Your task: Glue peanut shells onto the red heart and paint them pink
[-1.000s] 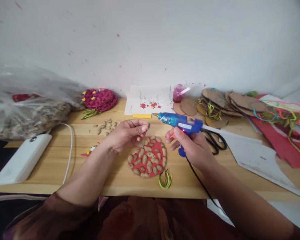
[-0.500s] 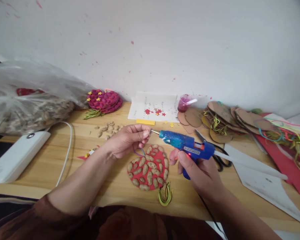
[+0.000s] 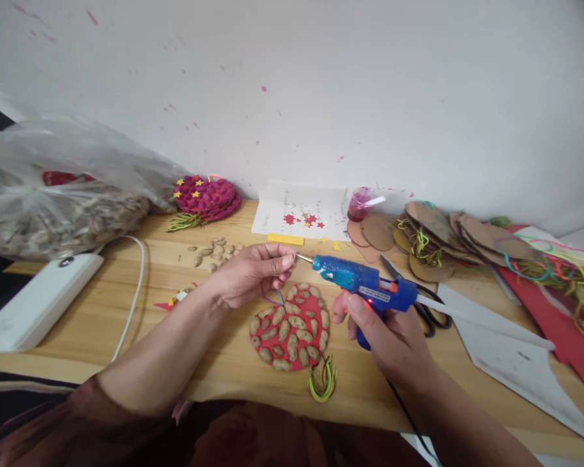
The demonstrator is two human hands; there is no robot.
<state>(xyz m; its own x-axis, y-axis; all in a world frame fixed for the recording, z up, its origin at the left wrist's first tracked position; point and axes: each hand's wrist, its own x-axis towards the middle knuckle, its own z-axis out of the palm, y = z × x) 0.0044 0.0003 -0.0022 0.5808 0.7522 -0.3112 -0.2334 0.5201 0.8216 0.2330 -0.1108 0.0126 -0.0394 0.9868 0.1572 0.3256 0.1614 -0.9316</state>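
- Between thumb and finger of the left hand, raised just beyond the red disc, I am pinching a small piece; the fingers are mostly hiding it, so I am leaving its kind unrecorded.
- With the right hand I am gripping the blue glue gun round its handle; its metal nozzle is pointing at the small piece. Whether they are touching, I cannot tell.
- Step in hand, as I am judging it: glue is going onto the small piece. Trigger pressure is not showing clearly.
- Next move, I am reckoning, is calling for a steady pinch, fingertips clear of hot metal, and a bare red patch.
- Nearer the body, the red disc is lying on the table, bearing peanuts; a yellow-green tassel is trailing from its near edge.
- Farther out, loose peanuts are lying leftward, cardboard discs are stacking up rightward, and a plastic bag is slumping far left.
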